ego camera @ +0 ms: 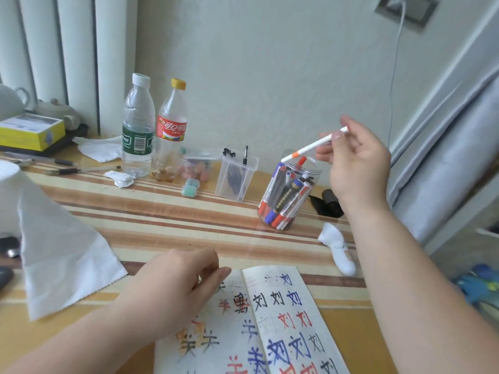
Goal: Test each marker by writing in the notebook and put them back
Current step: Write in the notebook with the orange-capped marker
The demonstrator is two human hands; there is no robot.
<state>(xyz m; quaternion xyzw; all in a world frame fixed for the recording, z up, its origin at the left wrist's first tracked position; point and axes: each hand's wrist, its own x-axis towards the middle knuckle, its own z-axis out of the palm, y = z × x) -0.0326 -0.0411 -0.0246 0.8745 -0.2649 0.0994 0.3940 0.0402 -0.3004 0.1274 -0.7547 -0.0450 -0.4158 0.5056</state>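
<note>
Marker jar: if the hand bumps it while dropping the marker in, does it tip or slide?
Probably slides first: the marker jar looks like thin clear plastic on a glossy table. Tipping seems less likely: it is wide and packed with markers, adding weight low down. A knock from the white marker near its open rim might rock it.

Open stretch of striped table point(162, 220) across mid-frame, between the notebook point(283, 319) at the bottom and the clutter behind. Along the back, left to right: two bottles point(137, 125), a clear box point(235, 176), a jar point(270, 211) packed with markers point(286, 195). Large tissue point(62, 255) draped at left. Black roll point(326, 203) just right of the jar, white object point(337, 249) nearer the notebook. Above the jar mouth, right hand point(356, 163) pinching a marker point(313, 145).
</note>
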